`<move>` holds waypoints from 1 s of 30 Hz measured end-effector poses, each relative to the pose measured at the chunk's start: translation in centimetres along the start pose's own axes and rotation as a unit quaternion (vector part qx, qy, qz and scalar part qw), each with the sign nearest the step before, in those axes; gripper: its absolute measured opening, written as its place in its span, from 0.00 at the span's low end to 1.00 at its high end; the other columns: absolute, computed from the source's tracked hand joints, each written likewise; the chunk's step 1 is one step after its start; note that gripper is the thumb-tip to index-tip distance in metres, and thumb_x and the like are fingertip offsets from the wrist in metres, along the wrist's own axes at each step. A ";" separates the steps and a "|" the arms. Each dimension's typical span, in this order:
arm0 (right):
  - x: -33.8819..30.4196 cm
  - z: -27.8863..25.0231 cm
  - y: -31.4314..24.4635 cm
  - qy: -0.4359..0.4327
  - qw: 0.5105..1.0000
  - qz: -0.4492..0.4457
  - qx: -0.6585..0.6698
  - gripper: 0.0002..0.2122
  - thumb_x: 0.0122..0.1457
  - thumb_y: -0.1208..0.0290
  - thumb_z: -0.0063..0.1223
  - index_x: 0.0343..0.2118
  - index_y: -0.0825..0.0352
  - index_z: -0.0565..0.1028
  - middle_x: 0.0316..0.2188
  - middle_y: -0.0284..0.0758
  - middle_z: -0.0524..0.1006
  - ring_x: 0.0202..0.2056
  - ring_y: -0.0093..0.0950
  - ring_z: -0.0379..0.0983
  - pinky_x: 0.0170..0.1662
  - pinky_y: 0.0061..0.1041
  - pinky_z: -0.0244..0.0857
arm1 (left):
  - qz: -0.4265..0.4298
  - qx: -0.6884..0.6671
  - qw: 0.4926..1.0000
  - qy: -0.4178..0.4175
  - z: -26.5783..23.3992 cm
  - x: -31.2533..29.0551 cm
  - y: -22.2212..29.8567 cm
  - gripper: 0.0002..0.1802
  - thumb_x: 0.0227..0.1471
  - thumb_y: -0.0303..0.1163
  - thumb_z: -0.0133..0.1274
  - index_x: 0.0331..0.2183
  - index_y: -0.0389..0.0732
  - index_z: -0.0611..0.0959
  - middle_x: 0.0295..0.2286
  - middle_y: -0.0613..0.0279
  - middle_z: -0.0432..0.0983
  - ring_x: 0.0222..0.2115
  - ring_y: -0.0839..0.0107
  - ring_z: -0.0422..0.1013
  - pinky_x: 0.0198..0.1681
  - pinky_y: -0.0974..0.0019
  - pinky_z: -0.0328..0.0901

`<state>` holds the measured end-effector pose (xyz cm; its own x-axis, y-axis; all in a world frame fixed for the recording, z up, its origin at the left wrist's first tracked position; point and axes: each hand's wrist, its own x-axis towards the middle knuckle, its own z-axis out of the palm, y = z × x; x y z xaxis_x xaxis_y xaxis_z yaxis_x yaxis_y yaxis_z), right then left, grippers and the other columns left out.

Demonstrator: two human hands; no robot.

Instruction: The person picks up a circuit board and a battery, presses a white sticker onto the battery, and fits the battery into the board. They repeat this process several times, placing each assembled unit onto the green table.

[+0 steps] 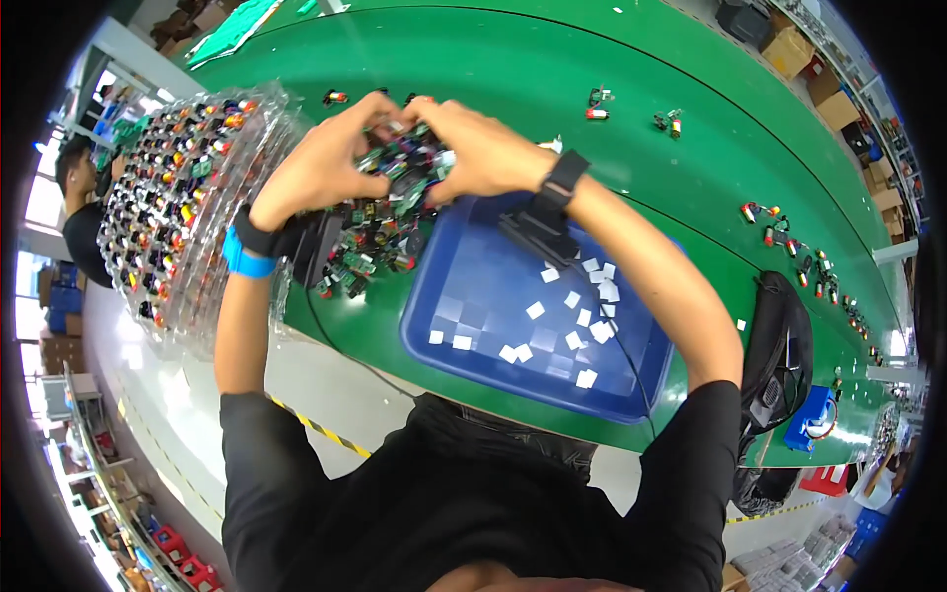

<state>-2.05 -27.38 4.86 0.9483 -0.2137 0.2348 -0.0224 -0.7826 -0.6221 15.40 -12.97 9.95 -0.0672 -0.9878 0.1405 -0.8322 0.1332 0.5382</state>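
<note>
My left hand (321,166) and my right hand (485,148) curve toward each other over a heap of small circuit boards (373,242) with wires and little red and black parts. Between my fingers and thumbs a cluster of these circuit boards (406,163) is clasped from both sides. Part of the cluster is hidden by the fingers, and motion smears it slightly. Just right of the heap, below my right wrist, lies a shallow blue tray (419,306) with several small white squares (536,310) scattered in it.
Clear plastic trays (212,178) full of similar parts stand stacked at left. More circuit boards lie across the green table (493,59), some far off (598,107), others toward the right (819,271). A black bag (774,345) rests by the right edge. Another person (81,207) is at far left.
</note>
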 end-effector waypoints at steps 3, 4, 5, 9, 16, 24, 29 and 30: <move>1.8 3.8 -2.2 -0.036 0.999 0.007 0.019 0.39 0.40 0.68 0.74 0.56 0.61 0.63 0.49 0.45 0.71 0.50 0.46 0.70 0.51 0.40 0.66 | -0.106 0.024 0.994 0.010 -0.9 -4.8 -0.9 0.38 0.34 0.26 0.66 0.50 0.43 0.72 0.40 0.57 0.75 0.39 0.63 0.72 0.41 0.62 0.68; 2.4 4.9 -2.6 -0.050 0.998 0.007 0.032 0.39 0.40 0.68 0.74 0.56 0.61 0.63 0.49 0.45 0.71 0.50 0.46 0.70 0.51 0.40 0.66 | -0.144 0.031 0.989 0.012 -0.9 -6.0 -1.5 0.38 0.34 0.25 0.66 0.51 0.43 0.72 0.42 0.57 0.75 0.40 0.62 0.72 0.42 0.61 0.69; 2.8 5.2 -3.0 -0.061 0.997 0.007 0.039 0.39 0.40 0.68 0.74 0.57 0.60 0.63 0.50 0.45 0.70 0.50 0.46 0.70 0.51 0.41 0.66 | -0.177 0.038 0.983 0.017 -0.9 -6.8 -1.7 0.39 0.34 0.25 0.66 0.52 0.43 0.72 0.43 0.57 0.74 0.41 0.60 0.73 0.43 0.60 0.69; 2.5 5.1 -3.5 -0.093 0.995 -0.019 0.009 0.41 0.41 0.65 0.74 0.59 0.58 0.62 0.53 0.43 0.69 0.53 0.45 0.69 0.53 0.40 0.66 | -0.185 0.182 0.963 0.080 1.3 -9.4 -0.2 0.42 0.35 0.23 0.66 0.55 0.45 0.71 0.51 0.55 0.70 0.46 0.55 0.71 0.46 0.57 0.69; 0.1 1.8 -0.5 0.034 0.994 -0.097 -0.042 0.34 0.48 0.57 0.70 0.58 0.59 0.69 0.55 0.41 0.71 0.55 0.40 0.70 0.55 0.38 0.67 | -0.140 0.223 0.959 0.107 2.5 -11.9 1.9 0.46 0.38 0.24 0.67 0.61 0.46 0.67 0.58 0.53 0.65 0.57 0.51 0.61 0.58 0.53 0.62; -5.9 -3.3 8.5 0.025 0.912 0.268 -0.308 0.21 0.59 0.50 0.57 0.42 0.66 0.76 0.39 0.44 0.80 0.42 0.42 0.78 0.43 0.41 0.72 | -0.112 0.157 0.965 0.177 5.0 -12.0 2.7 0.41 0.43 0.27 0.66 0.59 0.45 0.70 0.57 0.53 0.65 0.59 0.50 0.59 0.61 0.52 0.58; -6.6 -3.9 8.5 0.045 0.936 0.344 -0.060 0.15 0.61 0.59 0.56 0.39 0.69 0.76 0.28 0.41 0.81 0.29 0.33 0.81 0.26 0.33 0.73 | -0.072 0.192 0.936 0.285 5.5 -10.8 5.7 0.31 0.46 0.30 0.66 0.53 0.43 0.76 0.49 0.55 0.74 0.50 0.56 0.68 0.52 0.56 0.65; -7.2 -4.2 7.7 0.048 0.935 0.346 -0.060 0.15 0.61 0.59 0.56 0.39 0.69 0.76 0.28 0.41 0.81 0.29 0.33 0.81 0.26 0.33 0.73 | -0.069 0.191 0.937 0.283 6.0 -10.6 6.6 0.31 0.46 0.30 0.66 0.53 0.43 0.76 0.49 0.55 0.74 0.50 0.56 0.68 0.52 0.56 0.65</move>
<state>-10.37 -34.35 1.55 0.6602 -0.7408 -0.1236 -0.6614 -0.4956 -0.5629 7.31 -2.12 6.98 0.2680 -0.7776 0.5688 -0.9553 -0.1379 0.2616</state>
